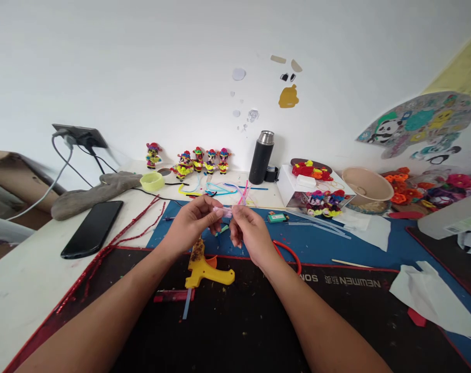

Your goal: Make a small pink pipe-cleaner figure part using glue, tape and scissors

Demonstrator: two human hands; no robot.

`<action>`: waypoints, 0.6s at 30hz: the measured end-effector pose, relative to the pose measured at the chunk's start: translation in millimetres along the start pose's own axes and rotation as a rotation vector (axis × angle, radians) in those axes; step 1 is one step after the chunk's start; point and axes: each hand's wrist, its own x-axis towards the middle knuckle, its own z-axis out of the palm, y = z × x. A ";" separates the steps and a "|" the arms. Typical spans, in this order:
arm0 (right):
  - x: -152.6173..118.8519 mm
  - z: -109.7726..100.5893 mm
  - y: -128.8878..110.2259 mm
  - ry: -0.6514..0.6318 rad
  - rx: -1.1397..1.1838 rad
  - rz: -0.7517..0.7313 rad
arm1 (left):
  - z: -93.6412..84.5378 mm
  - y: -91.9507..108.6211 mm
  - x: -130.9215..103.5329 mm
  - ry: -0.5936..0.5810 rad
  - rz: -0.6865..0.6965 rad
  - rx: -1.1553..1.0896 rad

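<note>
Both of my hands are raised over the mat in the middle of the head view. Between them is a small pale pink-lilac piece that looks like a fuzzy pipe cleaner (227, 212). My left hand (199, 220) pinches its left end between thumb and finger. On the other side, the thumb and forefinger of my right hand (249, 230) close on the right end. Its exact shape is partly hidden by my fingers. Below my hands lies a yellow hot glue gun (210, 274), a glue stick (187, 304) poking from its rear.
Colourful fuzzy dolls (184, 165) line the wall beside a black thermos (262, 158). A phone (92, 229), red tinsel stems (121, 234) and yellow tape (152, 181) lie left. A green lighter (277, 217), clear glue sticks (320, 228) and white paper (433, 298) lie right.
</note>
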 end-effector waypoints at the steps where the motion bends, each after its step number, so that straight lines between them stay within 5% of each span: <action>1: 0.2 0.2 0.2 -0.008 -0.021 -0.007 | 0.4 -0.2 0.0 -0.004 -0.006 -0.001; 18: 4.7 -2.3 7.8 0.016 -0.147 -0.073 | 2.1 -4.1 0.4 -0.027 -0.092 -0.045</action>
